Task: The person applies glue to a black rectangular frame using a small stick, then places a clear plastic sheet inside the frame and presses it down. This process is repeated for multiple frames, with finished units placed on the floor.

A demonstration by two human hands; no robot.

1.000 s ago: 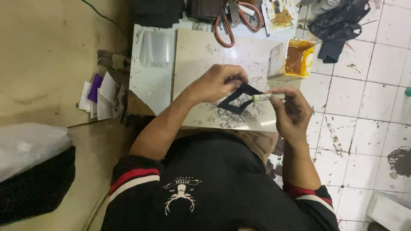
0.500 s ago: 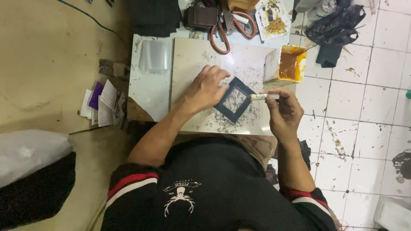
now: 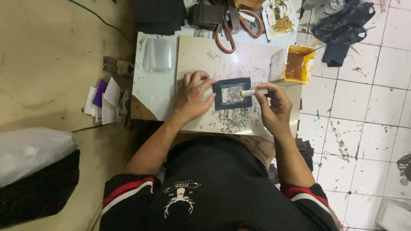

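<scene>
A dark blue frame-shaped piece (image 3: 217, 95) with a rectangular window lies flat on a pale work board (image 3: 201, 55). My left hand (image 3: 193, 96) presses its fingertips on the piece's left edge. My right hand (image 3: 272, 105) grips a small brush (image 3: 247, 92) whose tip touches the piece's right edge. The board under and below the piece is smeared with dark specks.
A tub of amber glue (image 3: 297, 64) stands right of the board. Orange-handled scissors (image 3: 233, 28), a dark brown wallet (image 3: 206, 15), a printed card (image 3: 280, 15) and a clear plastic sheet (image 3: 157, 54) lie beyond. Paper scraps (image 3: 105, 100) sit left; black cloth (image 3: 340, 30) lies on the white tiled floor.
The frame piece was held tilted up off the board; now it lies flat and squared. My left hand pins its left edge, and the brush has come to its right edge.
</scene>
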